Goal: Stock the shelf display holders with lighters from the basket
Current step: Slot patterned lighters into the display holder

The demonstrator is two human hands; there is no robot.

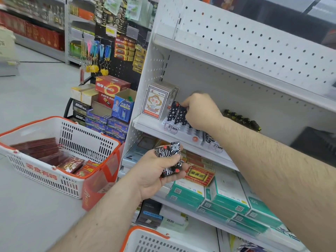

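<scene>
The white shelf is carrying everything here, with a pack of playing cards standing at its left end and the display holder sitting along its front edge just beside them; on the floor to the left, a white and orange basket is holding red packets; the right hand is reaching over the holder and pinching the top of a star-patterned lighter, which is standing upright in a rear slot; the left hand is waiting below the shelf's front edge, curling round a bunch of black-and-white lighters; judging by this, the seating step is under way; the next move is probably calling for pressing this lighter fully home, then taking another from the bunch for a free slot nearer the front.
</scene>
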